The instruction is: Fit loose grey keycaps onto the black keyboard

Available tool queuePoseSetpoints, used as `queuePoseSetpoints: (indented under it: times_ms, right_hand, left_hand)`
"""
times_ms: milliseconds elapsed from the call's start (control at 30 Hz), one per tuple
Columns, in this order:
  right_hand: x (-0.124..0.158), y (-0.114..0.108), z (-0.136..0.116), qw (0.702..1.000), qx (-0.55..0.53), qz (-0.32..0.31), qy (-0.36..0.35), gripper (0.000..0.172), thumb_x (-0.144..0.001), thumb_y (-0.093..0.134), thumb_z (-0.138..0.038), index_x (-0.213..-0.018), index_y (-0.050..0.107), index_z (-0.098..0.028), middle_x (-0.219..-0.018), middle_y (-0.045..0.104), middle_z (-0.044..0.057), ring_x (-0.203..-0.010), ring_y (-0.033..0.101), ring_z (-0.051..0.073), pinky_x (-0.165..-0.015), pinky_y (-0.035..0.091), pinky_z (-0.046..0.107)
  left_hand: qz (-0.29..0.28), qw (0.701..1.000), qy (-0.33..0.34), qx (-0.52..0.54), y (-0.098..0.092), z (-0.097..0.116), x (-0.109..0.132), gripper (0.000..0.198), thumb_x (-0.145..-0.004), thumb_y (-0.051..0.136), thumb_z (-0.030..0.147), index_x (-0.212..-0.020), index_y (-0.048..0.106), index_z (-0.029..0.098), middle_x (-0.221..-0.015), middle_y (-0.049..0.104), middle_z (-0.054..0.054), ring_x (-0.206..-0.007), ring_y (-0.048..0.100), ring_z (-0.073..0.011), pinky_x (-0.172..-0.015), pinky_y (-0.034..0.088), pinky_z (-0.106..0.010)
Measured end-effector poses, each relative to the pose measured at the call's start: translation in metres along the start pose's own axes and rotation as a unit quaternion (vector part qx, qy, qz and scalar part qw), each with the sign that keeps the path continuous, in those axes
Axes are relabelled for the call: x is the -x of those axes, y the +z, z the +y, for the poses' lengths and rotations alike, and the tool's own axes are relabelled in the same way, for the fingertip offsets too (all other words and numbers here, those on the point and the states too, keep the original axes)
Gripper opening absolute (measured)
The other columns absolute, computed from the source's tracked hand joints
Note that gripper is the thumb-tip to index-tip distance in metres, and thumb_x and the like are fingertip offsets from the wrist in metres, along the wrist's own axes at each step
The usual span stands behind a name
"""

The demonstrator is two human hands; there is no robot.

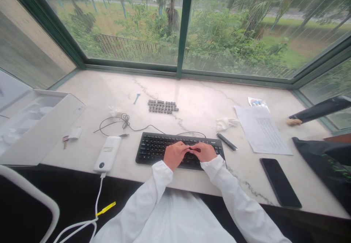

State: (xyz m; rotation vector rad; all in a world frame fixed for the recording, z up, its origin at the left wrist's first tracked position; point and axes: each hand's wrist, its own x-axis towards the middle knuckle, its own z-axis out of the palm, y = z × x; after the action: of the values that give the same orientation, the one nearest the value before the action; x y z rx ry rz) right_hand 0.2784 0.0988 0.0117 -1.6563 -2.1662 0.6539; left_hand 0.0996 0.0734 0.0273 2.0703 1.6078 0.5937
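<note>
A black wired keyboard lies near the front edge of the pale marble-patterned sill. Over its right half, my left hand and my right hand meet with thumbs and fingertips pinched together. Whatever is between the fingertips is too small and too covered to make out. Part of the keys is hidden beneath both hands. Behind the keyboard, loose dark keycaps are laid out in rows. To their left is a small light-blue tool.
Left of the keyboard are a white power bank on a cable, a key and an open white box. A pen, printed paper, a black phone and a folded umbrella lie right. A window stands behind.
</note>
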Motion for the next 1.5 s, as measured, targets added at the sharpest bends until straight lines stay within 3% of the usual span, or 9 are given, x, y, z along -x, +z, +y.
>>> queuePoseSetpoints:
  times_ms: [433, 967, 1300, 1500]
  right_hand:
    - [0.003, -0.002, -0.01, 0.999, 0.031, -0.007, 0.018, 0.011, -0.074, 0.067, -0.026, -0.083, 0.073, -0.028, -0.077, 0.068, -0.001, -0.068, 0.061, 0.014, -0.064, 0.044, 0.023]
    - [0.005, 0.01, 0.001, 0.997, -0.038, 0.066, 0.005, 0.009, -0.071, 0.069, -0.028, -0.079, 0.072, -0.024, -0.074, 0.069, -0.001, -0.059, 0.06, 0.013, -0.061, 0.047, 0.024]
    - [0.004, 0.003, -0.002, 0.998, -0.037, 0.045, 0.004, 0.014, -0.076, 0.061, -0.032, -0.081, 0.072, -0.025, -0.073, 0.069, -0.001, -0.061, 0.061, 0.013, -0.06, 0.047, 0.024]
    - [0.002, 0.0, -0.004, 1.0, 0.016, -0.009, 0.002, 0.013, -0.079, 0.059, -0.025, -0.082, 0.072, -0.026, -0.082, 0.069, 0.001, -0.075, 0.064, 0.015, -0.068, 0.046, 0.024]
  left_hand:
    - [0.005, 1.0, 0.024, -0.009, 0.003, -0.004, -0.001, 0.024, -0.091, 0.046, 0.037, -0.102, 0.068, 0.035, -0.089, 0.067, 0.004, -0.072, 0.06, -0.0085, -0.057, 0.035, -0.02]
    - [0.017, 1.0, 0.014, 0.008, 0.008, -0.007, -0.001, 0.024, -0.09, 0.047, 0.037, -0.101, 0.068, 0.033, -0.09, 0.068, 0.003, -0.075, 0.061, -0.0085, -0.057, 0.035, -0.019]
    - [0.012, 1.0, 0.014, 0.014, 0.005, -0.006, -0.001, 0.024, -0.09, 0.047, 0.038, -0.1, 0.069, 0.033, -0.089, 0.068, 0.003, -0.074, 0.061, -0.0088, -0.057, 0.036, -0.02]
    - [-0.004, 1.0, 0.013, -0.006, 0.001, -0.004, -0.003, 0.027, -0.091, 0.044, 0.04, -0.1, 0.069, 0.034, -0.089, 0.068, 0.002, -0.071, 0.06, -0.0086, -0.056, 0.034, -0.02]
